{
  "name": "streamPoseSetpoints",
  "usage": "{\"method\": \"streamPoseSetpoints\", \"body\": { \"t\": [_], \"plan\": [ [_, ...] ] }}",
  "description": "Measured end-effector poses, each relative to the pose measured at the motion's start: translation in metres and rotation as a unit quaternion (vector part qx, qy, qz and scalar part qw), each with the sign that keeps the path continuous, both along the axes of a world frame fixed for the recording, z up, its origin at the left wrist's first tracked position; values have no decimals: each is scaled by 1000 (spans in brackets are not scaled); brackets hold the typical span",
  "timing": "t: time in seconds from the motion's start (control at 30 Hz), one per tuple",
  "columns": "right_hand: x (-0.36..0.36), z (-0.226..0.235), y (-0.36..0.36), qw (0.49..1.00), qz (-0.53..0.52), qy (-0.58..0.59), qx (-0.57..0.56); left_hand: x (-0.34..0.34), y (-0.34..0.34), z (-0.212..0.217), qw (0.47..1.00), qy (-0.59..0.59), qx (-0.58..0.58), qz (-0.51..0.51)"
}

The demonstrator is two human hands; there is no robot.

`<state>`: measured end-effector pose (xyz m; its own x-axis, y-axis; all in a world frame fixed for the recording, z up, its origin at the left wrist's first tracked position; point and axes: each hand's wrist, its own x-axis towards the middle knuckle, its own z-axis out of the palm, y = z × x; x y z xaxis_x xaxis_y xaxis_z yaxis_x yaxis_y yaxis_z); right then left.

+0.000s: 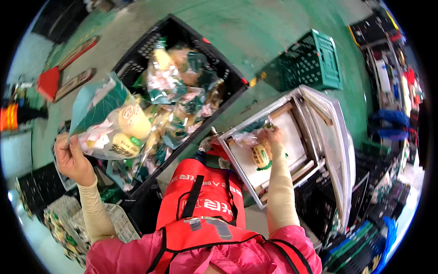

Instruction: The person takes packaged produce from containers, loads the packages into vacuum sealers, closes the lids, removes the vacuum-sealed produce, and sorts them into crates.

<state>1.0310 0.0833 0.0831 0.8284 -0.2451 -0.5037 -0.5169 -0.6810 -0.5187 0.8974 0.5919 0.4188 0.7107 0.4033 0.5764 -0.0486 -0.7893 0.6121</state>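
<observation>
My left hand [74, 160] pinches the lower edge of a clear bag with a green-and-flower print [106, 125], raised beside the large black crate. Pale, rounded pieces that look like lotus root show through its film. On the right, my right hand [273, 135] reaches into a metal-framed chamber machine [293, 141], which looks like a vacuum sealer with its clear lid [336, 137] raised. Its fingers are closed at a second bag of pale root pieces [261, 156] lying on the white bed; part of that bag is hidden by the hand.
Many similar filled bags [182, 100] lie in the black crate [226, 61]. Beyond the machine stands a green crate [319, 64] on the green floor. A red pallet jack [49, 83] is at far left, a loaded rack [388, 73] at far right. White baskets [121, 221] sit low left.
</observation>
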Motion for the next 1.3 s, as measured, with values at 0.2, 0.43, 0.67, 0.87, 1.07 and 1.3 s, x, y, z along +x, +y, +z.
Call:
{"method": "streamPoseSetpoints", "body": {
  "t": [0.2, 0.43, 0.67, 0.87, 1.07, 1.3],
  "plan": [
    [-12, 53, 1, 986, 109, -32, 123, -96, -50, 81, 981, -156, -110, 41],
    [-111, 56, -18, 984, 56, -96, 140, -167, -101, 108, 984, -129, -44, 118],
    [-121, 136, 39, 903, 353, -33, 242, -282, -148, 58, 980, 29, -54, 189],
    [-170, 230, 176, 800, 484, -29, 355, -390, -180, 29, 954, 37, -126, 270],
    [-255, 302, 346, 505, 740, -356, 264, -487, -197, 21, 934, 15, -198, 297],
    [-447, 389, 551, 495, 559, 175, 642, -562, -207, 13, 896, -38, -189, 401]
  ]
}}
